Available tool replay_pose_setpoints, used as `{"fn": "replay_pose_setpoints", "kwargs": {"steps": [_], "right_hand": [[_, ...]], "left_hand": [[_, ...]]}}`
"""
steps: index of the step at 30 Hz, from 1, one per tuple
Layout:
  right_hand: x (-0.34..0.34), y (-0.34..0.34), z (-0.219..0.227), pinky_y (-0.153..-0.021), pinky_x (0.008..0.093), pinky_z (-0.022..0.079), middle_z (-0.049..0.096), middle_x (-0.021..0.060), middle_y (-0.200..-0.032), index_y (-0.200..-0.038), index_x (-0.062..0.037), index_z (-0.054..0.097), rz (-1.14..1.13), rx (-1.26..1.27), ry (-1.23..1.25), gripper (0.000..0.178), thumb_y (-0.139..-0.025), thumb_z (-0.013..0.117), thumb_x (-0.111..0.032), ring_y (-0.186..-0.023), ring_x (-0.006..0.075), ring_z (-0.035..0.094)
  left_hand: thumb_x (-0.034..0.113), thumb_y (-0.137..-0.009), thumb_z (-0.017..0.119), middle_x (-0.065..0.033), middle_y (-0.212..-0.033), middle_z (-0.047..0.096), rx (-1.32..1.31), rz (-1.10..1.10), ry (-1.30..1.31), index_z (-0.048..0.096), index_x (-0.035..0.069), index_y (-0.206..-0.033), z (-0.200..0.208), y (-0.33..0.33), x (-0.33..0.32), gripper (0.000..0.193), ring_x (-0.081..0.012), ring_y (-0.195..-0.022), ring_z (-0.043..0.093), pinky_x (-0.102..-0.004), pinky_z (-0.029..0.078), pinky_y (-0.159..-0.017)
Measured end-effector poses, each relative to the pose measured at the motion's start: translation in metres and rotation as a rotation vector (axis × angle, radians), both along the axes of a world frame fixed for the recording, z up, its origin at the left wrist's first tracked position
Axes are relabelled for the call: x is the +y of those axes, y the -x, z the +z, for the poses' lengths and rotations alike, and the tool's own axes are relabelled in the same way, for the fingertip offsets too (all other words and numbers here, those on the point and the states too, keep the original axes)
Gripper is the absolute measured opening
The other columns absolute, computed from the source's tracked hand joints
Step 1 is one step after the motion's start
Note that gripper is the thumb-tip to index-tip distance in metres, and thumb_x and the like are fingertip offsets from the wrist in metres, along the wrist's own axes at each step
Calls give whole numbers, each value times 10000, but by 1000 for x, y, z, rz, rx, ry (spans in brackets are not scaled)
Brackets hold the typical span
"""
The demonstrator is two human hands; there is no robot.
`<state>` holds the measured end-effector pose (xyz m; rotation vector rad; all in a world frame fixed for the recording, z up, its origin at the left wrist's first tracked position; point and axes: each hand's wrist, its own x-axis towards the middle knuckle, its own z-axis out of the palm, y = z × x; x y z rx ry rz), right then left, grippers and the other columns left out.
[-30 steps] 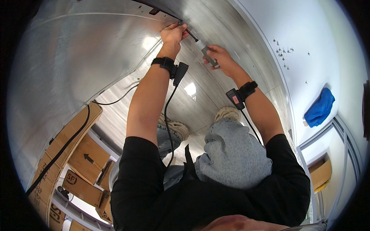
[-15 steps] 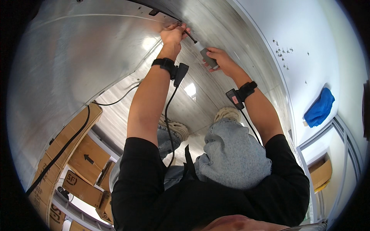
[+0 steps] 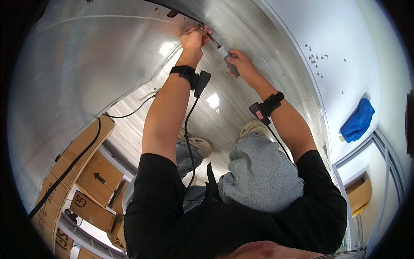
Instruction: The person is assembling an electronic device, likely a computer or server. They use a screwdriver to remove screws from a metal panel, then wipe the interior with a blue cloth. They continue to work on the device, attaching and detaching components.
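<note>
A screwdriver (image 3: 233,67) with a grey handle and a long dark shaft is gripped in my right hand (image 3: 243,63). Its shaft slants up and left to the far edge of a large metal panel (image 3: 95,64). There, the fingers of my left hand (image 3: 192,41) are closed together around the shaft's tip end. What they pinch is too small and too covered to make out. A dark slotted bracket (image 3: 172,14) sits along the panel's edge, just left of that hand.
Several small screws (image 3: 317,58) lie scattered on the white surface at right, with a crumpled blue cloth (image 3: 359,121) nearer me. Cardboard boxes (image 3: 92,211) stand at lower left. A black cable (image 3: 64,177) crosses the panel's near side. My knees and shoes are below my arms.
My right hand and wrist have shifted slightly left, and its fingers have turned round the screwdriver handle. The left hand stays at the panel's edge.
</note>
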<state>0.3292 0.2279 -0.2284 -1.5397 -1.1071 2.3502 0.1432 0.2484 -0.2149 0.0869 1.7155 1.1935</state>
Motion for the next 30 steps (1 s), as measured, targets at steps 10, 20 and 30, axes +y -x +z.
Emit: {"fn": "replay_pose_setpoints", "kwargs": {"steps": [10, 20, 30], "right_hand": [[-13, -4, -31, -633, 288, 482, 557, 101, -964, -1179, -16, 464, 103, -66, -558, 509, -744, 718, -84, -744, 156, 561], [-23, -3, -47, -846, 368, 441, 573, 193, -1015, -1136, -21, 525, 4, -33, -408, 479, -731, 716, -191, -939, 315, 569], [-18, -6, -25, -826, 385, 451, 592, 181, -1030, -1140, -69, 481, 35, -63, -478, 525, -705, 757, -170, -952, 312, 585]], "left_hand": [[6, -836, 533, -78, -904, 663, -53, 20, -76, 563, 0, -951, 1, -2, -2, 119, -164, -725, 649, -268, 516, -615], [168, -941, 445, -61, -966, 658, -119, 59, -8, 532, 72, -1013, 0, 0, 2, 148, -184, -832, 618, -321, 466, -736], [201, -957, 424, -16, -929, 634, -165, 73, -48, 540, 110, -1006, -9, -2, -2, 156, -167, -851, 608, -291, 459, -725]]}}
